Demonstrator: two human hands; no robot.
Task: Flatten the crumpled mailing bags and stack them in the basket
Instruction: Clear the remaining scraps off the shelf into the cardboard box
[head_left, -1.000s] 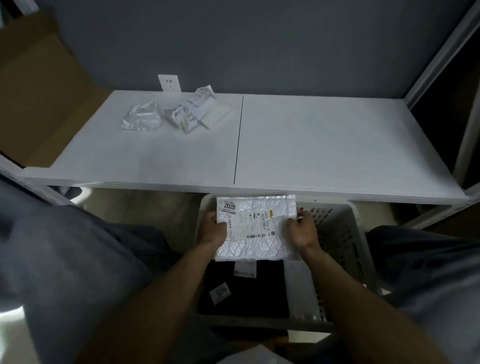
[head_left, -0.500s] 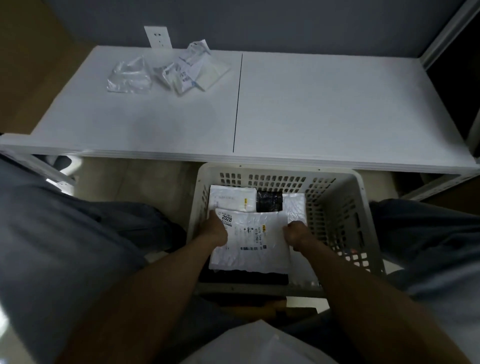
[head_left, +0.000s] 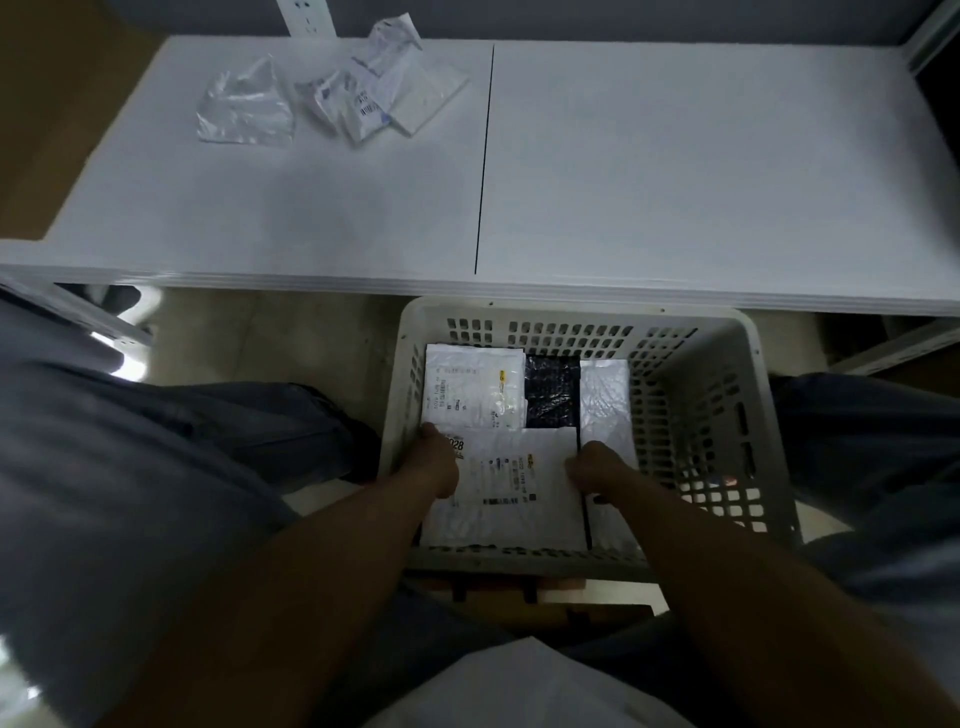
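A white perforated basket (head_left: 701, 415) stands on the floor between my knees, below the table's front edge. Inside it, a flattened white mailing bag (head_left: 514, 488) with a printed label lies on top near the front. My left hand (head_left: 434, 460) grips its left edge and my right hand (head_left: 592, 467) grips its right edge. Behind it in the basket lie another white labelled bag (head_left: 472, 387), a black bag (head_left: 551, 389) and a silvery white bag (head_left: 605, 395). On the table's far left rest a crumpled clear bag (head_left: 244, 106) and a crumpled white bag (head_left: 384, 88).
The white table (head_left: 675, 171) spans the view, with a dark seam down its middle. A wall socket (head_left: 306, 15) sits behind the crumpled bags. My legs in grey trousers flank the basket. A white shelf frame rises at the right.
The labelled bag has gone from above the basket's rim down inside it, with both hands still on its edges. My head has tilted further down.
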